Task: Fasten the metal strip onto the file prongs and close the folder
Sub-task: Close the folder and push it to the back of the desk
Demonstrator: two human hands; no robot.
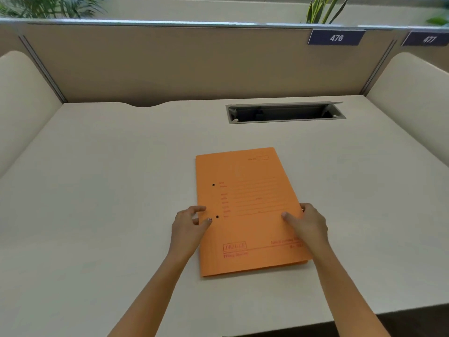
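Observation:
An orange folder lies shut and flat on the desk, its printed cover up and two small punched holes near its left edge. My left hand rests at the folder's left edge by the nearer hole, fingers curled, thumb tip on the cover. At the right edge my right hand grips the folder, thumb on top of the cover and fingers round the edge. The metal strip and the prongs are hidden from view.
A cable slot with a raised lid is set into the desk at the back right. A beige partition with number plates 476 and 477 bounds the desk behind. Curved side panels stand left and right.

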